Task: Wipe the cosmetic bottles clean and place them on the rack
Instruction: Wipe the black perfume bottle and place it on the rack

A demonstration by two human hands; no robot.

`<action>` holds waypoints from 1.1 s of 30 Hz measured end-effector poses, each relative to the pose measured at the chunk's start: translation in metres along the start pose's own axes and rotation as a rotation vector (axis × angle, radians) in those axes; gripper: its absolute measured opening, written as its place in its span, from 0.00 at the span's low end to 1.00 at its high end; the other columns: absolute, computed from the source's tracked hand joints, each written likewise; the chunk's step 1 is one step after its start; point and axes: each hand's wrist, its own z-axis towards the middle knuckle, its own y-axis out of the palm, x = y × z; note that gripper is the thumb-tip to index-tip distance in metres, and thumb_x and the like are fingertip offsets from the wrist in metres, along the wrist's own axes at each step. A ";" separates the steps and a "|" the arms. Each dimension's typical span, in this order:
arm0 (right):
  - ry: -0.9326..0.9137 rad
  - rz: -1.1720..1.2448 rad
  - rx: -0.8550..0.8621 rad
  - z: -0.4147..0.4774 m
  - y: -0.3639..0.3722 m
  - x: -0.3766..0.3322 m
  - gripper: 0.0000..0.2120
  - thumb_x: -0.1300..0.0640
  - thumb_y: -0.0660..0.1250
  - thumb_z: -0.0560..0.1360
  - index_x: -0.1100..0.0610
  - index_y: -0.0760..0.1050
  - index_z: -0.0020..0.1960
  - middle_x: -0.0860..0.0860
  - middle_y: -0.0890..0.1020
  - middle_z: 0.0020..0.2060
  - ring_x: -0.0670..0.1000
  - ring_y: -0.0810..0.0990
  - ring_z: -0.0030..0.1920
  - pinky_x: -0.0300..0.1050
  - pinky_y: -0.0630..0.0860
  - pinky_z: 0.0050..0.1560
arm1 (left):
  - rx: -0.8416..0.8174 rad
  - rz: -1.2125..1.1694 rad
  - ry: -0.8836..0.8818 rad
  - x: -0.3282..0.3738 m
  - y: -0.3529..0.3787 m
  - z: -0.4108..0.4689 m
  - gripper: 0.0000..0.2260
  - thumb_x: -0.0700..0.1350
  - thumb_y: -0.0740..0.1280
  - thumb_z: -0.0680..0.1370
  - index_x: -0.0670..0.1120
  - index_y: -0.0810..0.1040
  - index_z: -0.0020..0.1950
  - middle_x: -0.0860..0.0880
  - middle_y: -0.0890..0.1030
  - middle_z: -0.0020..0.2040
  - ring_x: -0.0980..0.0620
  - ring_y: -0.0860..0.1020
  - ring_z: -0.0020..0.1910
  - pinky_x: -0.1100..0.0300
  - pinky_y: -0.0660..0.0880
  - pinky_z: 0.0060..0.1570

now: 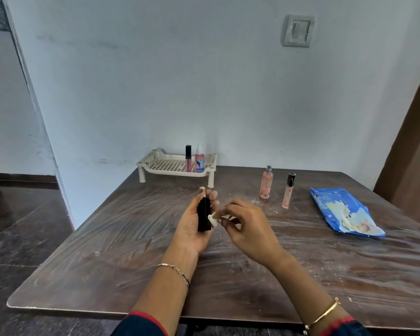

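Note:
My left hand (194,221) holds a black bottle with a gold top (203,213) upright above the middle of the table. My right hand (246,226) pinches a small white wipe (213,218) against the bottle's right side. A cream perforated rack (165,166) stands at the table's back edge by the wall, holding a pink lip gloss tube with a black cap (188,158) and a pink spray bottle with a blue label (199,162). To the right on the table stand a pink mist bottle (266,182) and a slim peach tube with a black cap (288,190).
A blue pack of wet wipes (344,209), its flap open, lies at the right of the dark wooden table (107,251). White dust streaks mark the tabletop. The wall is right behind the rack. A brown door frame rises at the far right.

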 end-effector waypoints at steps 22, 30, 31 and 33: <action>0.141 -0.159 -0.110 0.132 0.059 0.073 0.07 0.61 0.67 0.72 0.53 0.81 0.49 0.46 0.79 0.46 0.45 0.77 0.44 0.32 0.70 0.44 | 0.313 0.769 0.557 0.139 0.020 0.152 0.12 0.37 0.73 0.72 0.42 0.80 0.54 0.45 0.81 0.48 0.51 0.78 0.45 0.65 0.73 0.40; 0.096 -0.165 -0.145 0.146 0.076 0.104 0.08 0.60 0.69 0.72 0.52 0.81 0.50 0.44 0.79 0.48 0.44 0.76 0.46 0.35 0.74 0.48 | 0.391 0.800 0.581 0.145 -0.006 0.203 0.08 0.35 0.74 0.70 0.46 0.79 0.44 0.42 0.82 0.47 0.45 0.80 0.50 0.48 0.76 0.58; 0.093 -0.158 -0.145 0.146 0.078 0.107 0.08 0.60 0.69 0.72 0.52 0.80 0.50 0.44 0.79 0.47 0.43 0.76 0.46 0.35 0.73 0.48 | 0.399 0.815 0.587 0.145 -0.006 0.207 0.08 0.36 0.75 0.69 0.46 0.79 0.44 0.43 0.82 0.48 0.44 0.80 0.51 0.48 0.76 0.58; 0.084 -0.150 -0.150 0.146 0.081 0.110 0.08 0.60 0.70 0.72 0.52 0.80 0.50 0.44 0.79 0.48 0.42 0.75 0.46 0.33 0.73 0.47 | 0.422 0.889 0.595 0.146 -0.007 0.214 0.10 0.38 0.76 0.68 0.44 0.80 0.46 0.43 0.83 0.48 0.44 0.81 0.51 0.49 0.77 0.57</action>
